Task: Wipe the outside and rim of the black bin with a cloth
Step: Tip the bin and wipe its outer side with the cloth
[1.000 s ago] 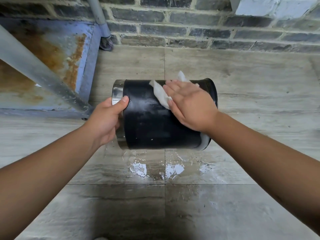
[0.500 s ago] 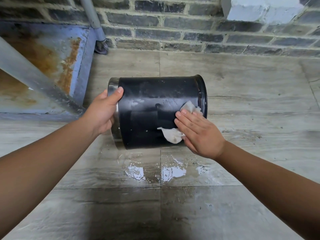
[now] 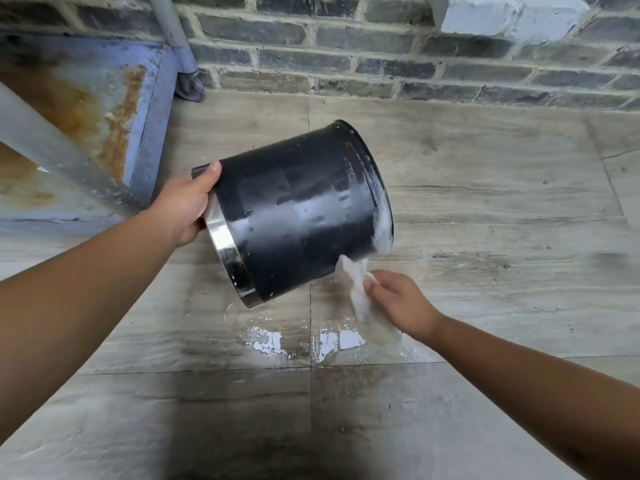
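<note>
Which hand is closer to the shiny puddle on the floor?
Right. The right hand, holding the cloth, hangs just above and right of the puddle. The left hand is higher up and off to the left, gripping the bin.

Soft, even daylight, moderately bright. Dark shadow pool on grey wood-grain floor tiles at bottom centre. Bright sky glare on wet puddle; sheen on glossy black cylindrical bin. White cloth motion-blurred. Wide-angle bowing of dark brick wall at edges.
</note>
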Tool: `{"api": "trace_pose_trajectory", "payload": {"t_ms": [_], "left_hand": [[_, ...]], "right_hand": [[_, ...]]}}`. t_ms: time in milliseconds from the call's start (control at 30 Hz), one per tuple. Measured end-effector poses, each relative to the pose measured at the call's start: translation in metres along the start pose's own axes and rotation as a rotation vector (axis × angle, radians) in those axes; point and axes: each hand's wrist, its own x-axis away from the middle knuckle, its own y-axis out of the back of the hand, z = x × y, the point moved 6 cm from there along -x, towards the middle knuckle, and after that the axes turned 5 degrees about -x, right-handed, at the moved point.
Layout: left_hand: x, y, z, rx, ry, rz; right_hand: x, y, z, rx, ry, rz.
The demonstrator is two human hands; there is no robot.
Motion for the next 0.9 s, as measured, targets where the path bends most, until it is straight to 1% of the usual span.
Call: {"api": "trace_pose_trajectory", "payload": {"t_ms": [67, 100, 167, 233, 267, 333, 433, 500, 567, 633, 700, 800, 867, 900], "left_hand": [[0.013, 0.002, 0.011, -0.063, -0.018, 0.027], [0.023, 0.004, 0.021, -0.077, -0.005, 0.045], [0.046, 0.004, 0.05, -0.08, 0.04, 0.073], [0.07, 0.002, 0.08, -0.122, 0.074, 0.083], [0.078, 0.001, 0.091, -0.142, 0.082, 0.077], [0.08, 0.003, 0.096, -0.165, 0.063, 0.036], [0.069, 0.005, 0.078, -0.194, -0.027, -0.012], [0.064, 0.004, 0.07, -0.19, -0.062, 0.016], [0.064, 0.002, 0.069, -0.194, -0.065, 0.088], [0.062, 0.01, 0.066, -0.244, -0.053, 0.147], [0.055, 0.03, 0.055, -0.318, -0.072, 0.159], [0.04, 0.06, 0.035, -0.467, -0.092, 0.061], [0.036, 0.071, 0.023, -0.653, -0.156, -0.119], [0.04, 0.067, 0.014, -0.739, -0.265, -0.225]], "right_hand": [[-0.004, 0.003, 0.012, -0.43, -0.099, 0.021], [-0.006, 0.004, 0.02, -0.594, -0.105, 0.053], [-0.012, 0.014, 0.036, -0.816, -0.087, 0.071], [-0.021, 0.032, 0.045, -0.928, -0.072, -0.01], [-0.026, 0.042, 0.049, -0.955, -0.062, -0.067], [-0.037, 0.064, 0.061, -0.928, -0.027, -0.167], [-0.05, 0.089, 0.084, -0.825, 0.054, -0.286], [-0.056, 0.095, 0.095, -0.778, 0.091, -0.343], [-0.059, 0.096, 0.1, -0.721, 0.106, -0.386], [-0.06, 0.093, 0.099, -0.695, 0.111, -0.393], [-0.061, 0.087, 0.097, -0.717, 0.117, -0.369], [-0.064, 0.077, 0.099, -0.753, 0.108, -0.325], [-0.069, 0.067, 0.103, -0.763, 0.088, -0.276], [-0.073, 0.063, 0.106, -0.745, 0.086, -0.251]]}}
